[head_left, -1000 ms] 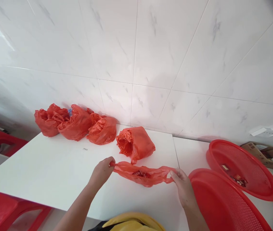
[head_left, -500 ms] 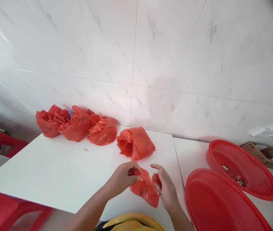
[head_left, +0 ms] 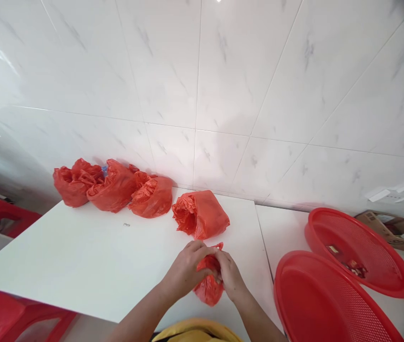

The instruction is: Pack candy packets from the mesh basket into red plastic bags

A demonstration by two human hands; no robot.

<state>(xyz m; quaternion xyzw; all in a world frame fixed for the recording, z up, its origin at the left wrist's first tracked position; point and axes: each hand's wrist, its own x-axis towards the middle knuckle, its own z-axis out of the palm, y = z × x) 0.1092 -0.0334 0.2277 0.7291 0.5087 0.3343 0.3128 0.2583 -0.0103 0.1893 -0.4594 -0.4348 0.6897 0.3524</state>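
Close to the table's near edge, a small red plastic bag (head_left: 209,290) is crumpled between my two hands. My left hand (head_left: 189,266) curls over its upper left side with fingers bent. From the right, my right hand (head_left: 229,274) closes on the bag's upper part, its fingertips meeting those of the left. A twist of red plastic pokes up between the hands. What the bag contains is hidden. Just beyond them, a larger red plastic bag (head_left: 211,213) lies on its side, its crumpled mouth facing left.
Several full red bags (head_left: 112,187) stand along the tiled wall on the white table (head_left: 91,256). To the right are two red plastic baskets, a near one (head_left: 315,294) and a far one (head_left: 383,256) holding small packets, plus a cardboard box (head_left: 397,232). A red stool (head_left: 5,316) stands at lower left.
My hands have come together from apart, the right moving left onto the bag. The small bag, spread out before, is now gathered into a more compact bundle.
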